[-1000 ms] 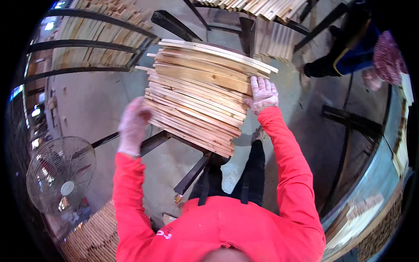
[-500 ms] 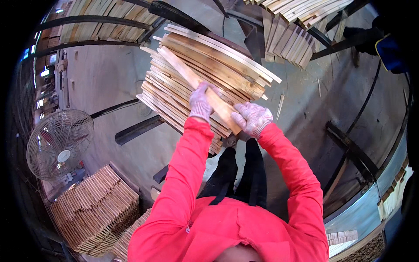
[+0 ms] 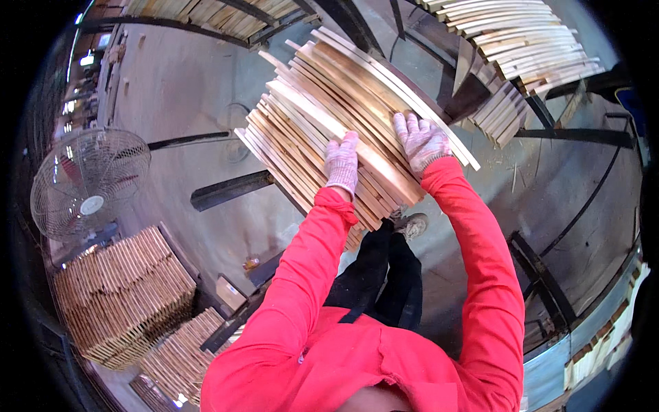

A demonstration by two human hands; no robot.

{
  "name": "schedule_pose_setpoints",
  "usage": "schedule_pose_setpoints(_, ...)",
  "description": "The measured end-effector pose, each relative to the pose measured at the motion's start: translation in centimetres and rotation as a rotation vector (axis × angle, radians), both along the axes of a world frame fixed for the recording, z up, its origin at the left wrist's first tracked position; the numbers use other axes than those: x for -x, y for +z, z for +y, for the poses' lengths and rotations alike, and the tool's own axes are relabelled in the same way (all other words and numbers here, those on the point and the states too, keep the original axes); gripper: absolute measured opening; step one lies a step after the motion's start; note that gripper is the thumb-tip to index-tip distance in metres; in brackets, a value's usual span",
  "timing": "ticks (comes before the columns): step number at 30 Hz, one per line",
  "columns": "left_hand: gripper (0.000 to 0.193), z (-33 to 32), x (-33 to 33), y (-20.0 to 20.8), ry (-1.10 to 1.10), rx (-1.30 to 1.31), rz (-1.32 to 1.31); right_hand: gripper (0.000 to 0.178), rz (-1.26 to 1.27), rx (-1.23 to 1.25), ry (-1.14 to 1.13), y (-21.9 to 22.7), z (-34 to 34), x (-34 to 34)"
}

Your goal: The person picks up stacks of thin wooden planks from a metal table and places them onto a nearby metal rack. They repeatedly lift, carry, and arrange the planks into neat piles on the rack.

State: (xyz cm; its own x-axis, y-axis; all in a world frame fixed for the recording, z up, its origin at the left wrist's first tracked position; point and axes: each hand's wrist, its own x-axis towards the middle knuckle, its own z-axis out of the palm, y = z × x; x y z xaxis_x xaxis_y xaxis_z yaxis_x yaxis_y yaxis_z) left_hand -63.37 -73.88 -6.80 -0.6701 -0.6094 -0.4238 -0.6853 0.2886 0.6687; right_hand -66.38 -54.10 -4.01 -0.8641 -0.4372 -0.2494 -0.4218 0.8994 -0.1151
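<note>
A pile of narrow wooden boards (image 3: 264,134) lies slantwise in front of me, many of them set side by side on edge. My left hand (image 3: 341,163), in a pale knitted glove, is closed on a light wooden board (image 3: 386,172) that rests along the middle of the pile. Its thumb and fingers lie against the board's edge. Farther right, my gloved right hand (image 3: 421,143) has its fingers spread on the boards near the pile's right side. Its palm is turned down, and nothing is gripped in it.
A round caged fan (image 3: 90,184) stands at the left. Stacked wood pieces (image 3: 123,288) fill the lower left. More boards (image 3: 515,44) sit on a dark metal frame at the upper right. Dark metal bars (image 3: 230,191) stick out beside the pile. My shoe (image 3: 412,225) is below the pile.
The light board, held tilted across the pile in both hands, now lies along the other boards. My right hand has let go of its near end and moved up onto the pile. The view has shifted.
</note>
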Motion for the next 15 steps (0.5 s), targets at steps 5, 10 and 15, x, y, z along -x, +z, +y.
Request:
schedule_pose_setpoints(5, 0.046, 1.3, 2.0, 0.7, 0.142, -0.561, 0.011, 0.038, -0.270, 0.081, -0.196, 2.5, 0.3, 1.7)
schedule_pose_setpoints(10, 0.041, 0.2, 2.5, 0.9, 0.220, -0.587, -0.010, 0.035, -0.095, 0.090, -0.130, -0.1, -0.8, 1.6)
schedule_pose_setpoints(15, 0.031, -1.8, 1.4, 1.4, 0.258, -0.901, 0.088, 0.036, -0.125, 0.005, -0.201, -1.4, -0.7, 1.1)
